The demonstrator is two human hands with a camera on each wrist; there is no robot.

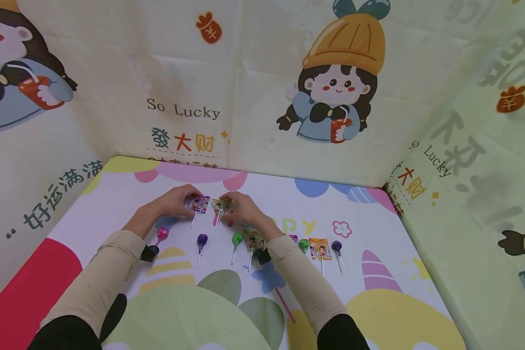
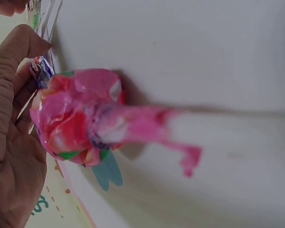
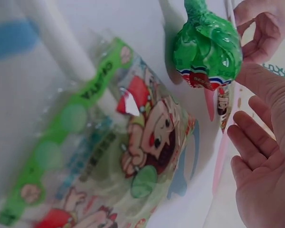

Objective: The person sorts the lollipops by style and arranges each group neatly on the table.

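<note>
In the head view my left hand (image 1: 177, 201) pinches a lollipop in a flat purple wrapper (image 1: 199, 204), its white stick pointing down. Beside it, my right hand (image 1: 245, 210) pinches a lollipop in a flat green-edged wrapper (image 1: 220, 206) between thumb and finger. The two wrapped lollipops are close together but apart. A round pink lollipop (image 2: 80, 114) fills the middle of the left wrist view, nearer the camera than the hand. A round green lollipop (image 3: 206, 50) and a clear green-edged packet lollipop (image 3: 152, 128) lie near my right wrist.
A row of lollipops crosses the table: a purple one (image 1: 202, 239) and, to the right, a green one (image 1: 304, 244), an orange packet (image 1: 320, 249) and a dark purple one (image 1: 337, 247). Printed cloth walls (image 1: 253, 97) stand behind and beside the patterned table (image 1: 332, 287).
</note>
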